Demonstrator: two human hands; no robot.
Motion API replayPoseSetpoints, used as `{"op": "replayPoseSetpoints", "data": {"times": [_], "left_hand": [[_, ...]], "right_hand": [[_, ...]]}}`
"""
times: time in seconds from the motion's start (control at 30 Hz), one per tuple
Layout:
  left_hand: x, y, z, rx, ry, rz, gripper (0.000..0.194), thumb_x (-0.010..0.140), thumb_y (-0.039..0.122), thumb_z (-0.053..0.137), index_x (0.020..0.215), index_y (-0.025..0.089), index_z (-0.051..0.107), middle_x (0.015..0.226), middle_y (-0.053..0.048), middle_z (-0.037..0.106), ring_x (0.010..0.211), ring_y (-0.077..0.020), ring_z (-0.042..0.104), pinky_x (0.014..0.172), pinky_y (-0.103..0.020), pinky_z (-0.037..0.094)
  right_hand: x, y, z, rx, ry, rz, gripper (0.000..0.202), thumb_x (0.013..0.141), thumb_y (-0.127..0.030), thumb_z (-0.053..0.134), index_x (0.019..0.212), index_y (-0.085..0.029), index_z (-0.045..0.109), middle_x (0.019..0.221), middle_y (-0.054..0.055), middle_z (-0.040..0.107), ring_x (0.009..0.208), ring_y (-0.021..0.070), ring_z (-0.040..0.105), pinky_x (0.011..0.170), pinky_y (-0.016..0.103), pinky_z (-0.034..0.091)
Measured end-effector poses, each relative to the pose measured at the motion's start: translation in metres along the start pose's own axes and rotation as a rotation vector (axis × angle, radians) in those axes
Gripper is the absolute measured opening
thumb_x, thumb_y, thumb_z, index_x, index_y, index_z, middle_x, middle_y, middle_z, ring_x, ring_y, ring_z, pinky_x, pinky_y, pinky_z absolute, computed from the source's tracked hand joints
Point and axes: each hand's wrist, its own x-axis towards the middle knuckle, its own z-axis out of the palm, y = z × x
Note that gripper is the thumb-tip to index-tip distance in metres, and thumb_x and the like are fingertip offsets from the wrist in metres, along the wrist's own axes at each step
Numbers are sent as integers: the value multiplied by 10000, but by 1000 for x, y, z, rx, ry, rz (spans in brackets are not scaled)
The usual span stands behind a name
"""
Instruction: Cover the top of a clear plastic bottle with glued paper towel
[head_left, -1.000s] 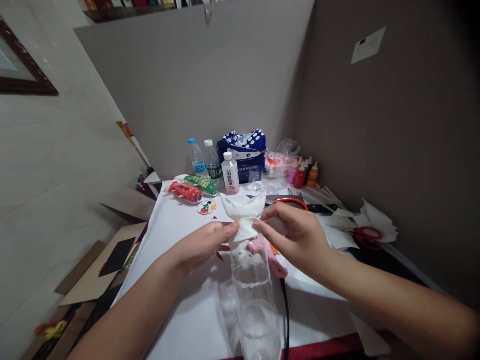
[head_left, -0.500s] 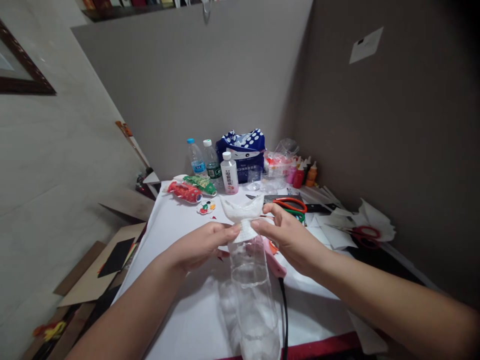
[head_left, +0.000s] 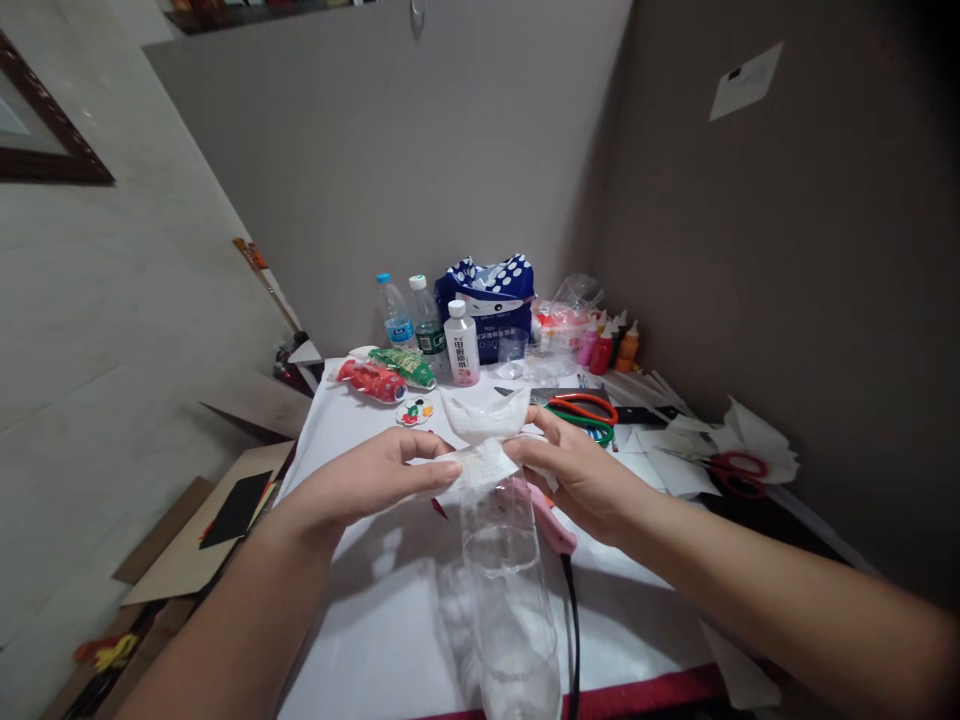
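A clear plastic bottle [head_left: 510,590] stretches from the table's near edge to between my hands. White paper towel [head_left: 484,460] wraps around its narrow far end, below a white crescent-shaped piece [head_left: 487,412]. My left hand [head_left: 397,470] pinches the towel's left end between thumb and forefinger. At the right side of the wrap, my right hand [head_left: 562,460] grips the towel with its thumb in front; its other fingers are partly hidden behind. Just behind the bottle lies a pink glue gun [head_left: 551,520] with a black cord.
Green-and-red-handled scissors [head_left: 585,412] and a knife [head_left: 637,414] lie beyond my right hand. Red scissors [head_left: 739,470] rest among white paper scraps. Bottles [head_left: 461,345], a blue bag [head_left: 487,300], paint bottles [head_left: 600,350] and decorated fish shapes [head_left: 371,380] line the back.
My left hand has moved left, drawing the towel's end out from the bottle's neck. My right hand stays at the wrap. The view has shifted slightly.
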Motion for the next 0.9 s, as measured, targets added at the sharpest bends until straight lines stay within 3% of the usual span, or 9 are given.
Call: {"op": "replayPoseSetpoints", "data": {"times": [0.2, 0.33, 0.53, 0.73, 0.9], "left_hand": [[2, -3, -3, -117, 51, 46, 345, 816, 475, 628, 715, 145, 629, 658, 33, 478, 648, -103, 399, 628, -226, 322], [6, -4, -1, -181, 95, 25, 347, 786, 481, 663, 772, 135, 673, 685, 20, 517, 655, -102, 405, 623, -226, 306], [4, -4, 1, -297, 147, 63, 269, 762, 433, 717, 795, 166, 732, 736, -3, 622, 671, -103, 484, 646, -222, 360], [-7, 2, 7, -263, 156, 218, 180, 797, 354, 701, 797, 193, 782, 910, -56, 703, 790, -152, 572, 691, -242, 429], [-4, 1, 6, -250, 225, 190, 176, 780, 352, 721, 805, 189, 785, 875, -54, 721, 785, -151, 588, 708, -241, 444]], "right_hand": [[2, 0, -2, 2, 17, 26, 415, 730, -226, 733, 1085, -208, 519, 1013, 52, 680, 789, 172, 655, 695, 326, 532], [1, -1, -4, 16, 29, 48, 426, 724, -232, 737, 1095, -198, 531, 984, 50, 679, 751, 162, 639, 671, 324, 530], [2, -1, -8, 28, 25, 31, 393, 722, -177, 723, 1084, -186, 571, 1120, 63, 661, 891, 147, 629, 699, 236, 501], [3, 1, -13, 41, -15, 31, 421, 743, -184, 712, 1125, -177, 536, 1036, 74, 672, 816, 163, 633, 668, 275, 505], [4, 3, -16, 70, -27, 21, 403, 747, -171, 715, 1112, -192, 545, 876, 22, 648, 838, 175, 634, 702, 287, 502]]}}
